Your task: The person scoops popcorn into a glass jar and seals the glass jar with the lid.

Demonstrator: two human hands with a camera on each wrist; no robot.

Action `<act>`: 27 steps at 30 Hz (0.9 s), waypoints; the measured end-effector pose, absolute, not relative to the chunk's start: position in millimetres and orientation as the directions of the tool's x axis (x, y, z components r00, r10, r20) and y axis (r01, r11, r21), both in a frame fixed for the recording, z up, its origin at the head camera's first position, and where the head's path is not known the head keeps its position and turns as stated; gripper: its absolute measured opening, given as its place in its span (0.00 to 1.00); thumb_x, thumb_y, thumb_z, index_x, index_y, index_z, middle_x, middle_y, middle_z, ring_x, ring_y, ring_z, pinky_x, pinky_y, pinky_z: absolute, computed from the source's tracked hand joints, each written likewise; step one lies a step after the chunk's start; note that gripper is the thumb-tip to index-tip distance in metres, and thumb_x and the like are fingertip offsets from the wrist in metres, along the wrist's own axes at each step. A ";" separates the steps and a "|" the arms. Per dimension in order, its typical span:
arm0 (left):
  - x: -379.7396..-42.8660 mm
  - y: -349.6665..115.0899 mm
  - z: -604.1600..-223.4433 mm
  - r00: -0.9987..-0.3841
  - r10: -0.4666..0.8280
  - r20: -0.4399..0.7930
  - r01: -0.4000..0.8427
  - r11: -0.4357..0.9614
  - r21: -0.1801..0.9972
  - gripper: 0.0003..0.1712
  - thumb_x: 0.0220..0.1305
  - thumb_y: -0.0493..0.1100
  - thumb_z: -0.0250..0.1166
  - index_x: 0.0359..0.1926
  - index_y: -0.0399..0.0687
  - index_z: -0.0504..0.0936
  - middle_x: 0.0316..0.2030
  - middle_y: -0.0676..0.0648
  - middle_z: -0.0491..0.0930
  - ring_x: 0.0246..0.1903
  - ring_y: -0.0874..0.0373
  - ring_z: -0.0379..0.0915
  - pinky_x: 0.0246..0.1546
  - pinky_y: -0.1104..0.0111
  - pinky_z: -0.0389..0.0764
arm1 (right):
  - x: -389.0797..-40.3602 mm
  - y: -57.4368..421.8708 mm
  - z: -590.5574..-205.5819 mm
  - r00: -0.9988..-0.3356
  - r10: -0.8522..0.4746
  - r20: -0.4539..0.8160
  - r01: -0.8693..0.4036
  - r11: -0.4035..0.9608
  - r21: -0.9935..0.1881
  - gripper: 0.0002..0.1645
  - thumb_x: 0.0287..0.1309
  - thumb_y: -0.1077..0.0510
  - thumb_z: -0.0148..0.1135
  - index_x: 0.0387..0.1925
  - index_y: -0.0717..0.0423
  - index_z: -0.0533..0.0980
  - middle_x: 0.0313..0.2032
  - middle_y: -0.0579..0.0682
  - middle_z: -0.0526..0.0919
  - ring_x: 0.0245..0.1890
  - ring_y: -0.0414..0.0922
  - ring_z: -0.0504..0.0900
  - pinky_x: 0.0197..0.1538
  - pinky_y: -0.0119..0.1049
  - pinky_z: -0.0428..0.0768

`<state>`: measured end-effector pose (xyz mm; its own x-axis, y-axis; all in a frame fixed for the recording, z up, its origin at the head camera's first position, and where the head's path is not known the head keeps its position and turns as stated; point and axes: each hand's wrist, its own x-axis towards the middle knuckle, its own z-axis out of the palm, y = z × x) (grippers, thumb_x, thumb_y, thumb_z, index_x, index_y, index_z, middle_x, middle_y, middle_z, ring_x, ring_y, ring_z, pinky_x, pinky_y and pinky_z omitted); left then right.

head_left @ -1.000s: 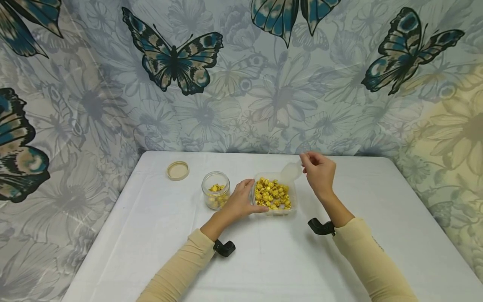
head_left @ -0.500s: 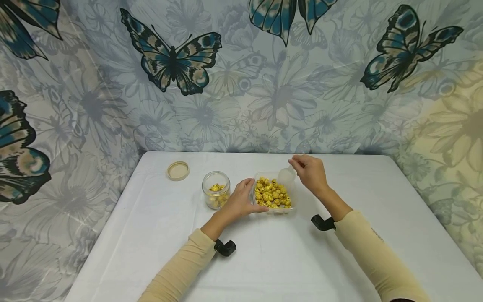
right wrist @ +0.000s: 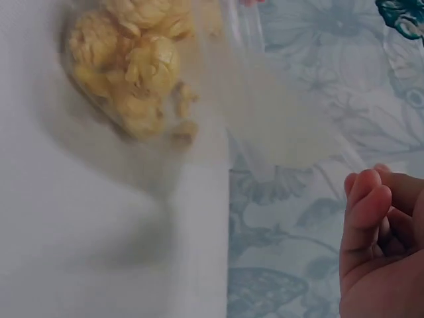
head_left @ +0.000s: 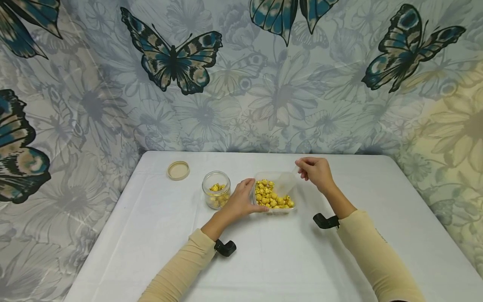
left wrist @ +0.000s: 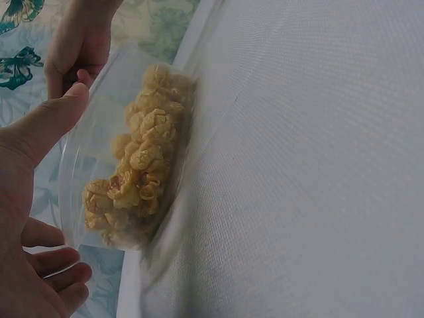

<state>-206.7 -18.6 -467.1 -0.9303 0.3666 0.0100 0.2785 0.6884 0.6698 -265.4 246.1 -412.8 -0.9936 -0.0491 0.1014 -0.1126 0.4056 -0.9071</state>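
Clear rectangular plastic tub (head_left: pixel 292 200) of knobbly yellow popcorn (head_left: pixel 269 197) sits mid white cloth-covered surface (head_left: pixel 264 260), long axis running away from person. Left hand (head_left: pixel 241 201) rests against tub's left wall, fingers relaxed, thumb on rim. Right hand (head_left: pixel 316 172) pinches translucent plastic scoop (head_left: pixel 285 182), bowl dipped into popcorn, handle angled up-right. Round glass jar (head_left: pixel 216 190), part-filled, just left; beige round lid (head_left: pixel 178 170) well apart.

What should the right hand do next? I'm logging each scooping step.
Probably push the scoop forward under the popcorn and lift. The right hand holds it tipped into the tub, which the left hand steadies, and the jar beside it looks only partly filled.
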 end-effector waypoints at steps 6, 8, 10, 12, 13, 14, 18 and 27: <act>-206.2 -18.8 -467.1 -0.927 0.374 0.011 0.285 0.687 0.668 0.62 0.47 0.64 0.75 0.75 0.44 0.55 0.73 0.43 0.56 0.72 0.46 0.53 0.70 0.52 0.65 | -262.1 245.3 -425.2 -0.998 -0.024 -0.050 0.040 0.323 -0.946 0.24 0.67 0.56 0.59 0.51 0.77 0.74 0.17 0.38 0.78 0.17 0.32 0.75 0.22 0.24 0.77; -206.3 -18.7 -467.1 -0.927 0.375 0.011 0.286 0.688 0.667 0.62 0.47 0.64 0.75 0.75 0.44 0.55 0.73 0.42 0.56 0.72 0.46 0.54 0.70 0.52 0.65 | -260.4 243.9 -429.6 -0.996 -0.017 -0.085 0.077 0.285 -0.956 0.24 0.67 0.58 0.58 0.51 0.79 0.73 0.17 0.38 0.78 0.17 0.32 0.76 0.23 0.24 0.78; -206.6 -18.6 -467.3 -0.927 0.374 0.010 0.284 0.687 0.669 0.62 0.47 0.64 0.75 0.75 0.44 0.55 0.73 0.42 0.56 0.72 0.46 0.53 0.70 0.52 0.65 | -258.0 241.3 -433.0 -0.993 -0.012 -0.121 0.114 0.251 -0.961 0.24 0.67 0.59 0.58 0.51 0.79 0.73 0.17 0.39 0.79 0.17 0.32 0.76 0.23 0.24 0.79; -206.9 -18.4 -467.4 -0.928 0.372 0.007 0.280 0.687 0.671 0.62 0.47 0.64 0.75 0.75 0.43 0.55 0.73 0.42 0.56 0.72 0.46 0.53 0.70 0.53 0.65 | -255.0 237.6 -434.9 -0.988 -0.011 -0.153 0.147 0.231 -0.962 0.23 0.68 0.60 0.57 0.52 0.80 0.72 0.16 0.39 0.79 0.16 0.32 0.77 0.23 0.24 0.79; -207.0 -18.2 -467.4 -0.929 0.370 0.006 0.277 0.686 0.673 0.62 0.47 0.64 0.75 0.75 0.43 0.55 0.73 0.42 0.56 0.72 0.46 0.53 0.70 0.53 0.64 | -253.5 235.6 -435.5 -0.985 -0.011 -0.170 0.163 0.222 -0.961 0.23 0.68 0.60 0.57 0.52 0.80 0.72 0.16 0.39 0.79 0.16 0.32 0.77 0.23 0.24 0.80; -207.1 -18.1 -467.2 -0.929 0.369 0.004 0.275 0.685 0.675 0.62 0.46 0.64 0.75 0.75 0.43 0.55 0.73 0.42 0.56 0.72 0.46 0.53 0.70 0.53 0.64 | -252.0 233.5 -435.9 -0.982 -0.011 -0.187 0.180 0.214 -0.960 0.23 0.68 0.60 0.57 0.52 0.80 0.72 0.16 0.40 0.79 0.16 0.32 0.78 0.23 0.25 0.80; -207.9 -17.3 -467.2 -0.931 0.364 0.004 0.271 0.687 0.674 0.63 0.46 0.64 0.76 0.75 0.42 0.55 0.73 0.42 0.56 0.72 0.46 0.53 0.70 0.53 0.64 | -247.2 226.7 -436.0 -0.969 -0.006 -0.245 0.239 0.191 -0.952 0.24 0.68 0.60 0.56 0.54 0.80 0.71 0.16 0.40 0.80 0.16 0.33 0.79 0.24 0.25 0.81; -208.8 -17.6 -467.6 -0.934 0.357 -0.006 0.262 0.698 0.666 0.63 0.45 0.64 0.76 0.75 0.44 0.55 0.73 0.43 0.56 0.72 0.46 0.53 0.70 0.53 0.64 | -247.4 227.8 -436.4 -0.947 0.000 -0.321 0.318 0.126 -0.940 0.26 0.69 0.59 0.55 0.57 0.80 0.68 0.17 0.41 0.82 0.18 0.32 0.80 0.26 0.24 0.81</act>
<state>-208.8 -17.6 -467.6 -0.9342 0.3568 -0.0062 0.2623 0.6984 0.6659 -247.4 227.8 -436.4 -0.9471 -0.0003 -0.3208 0.3182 0.1258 -0.9396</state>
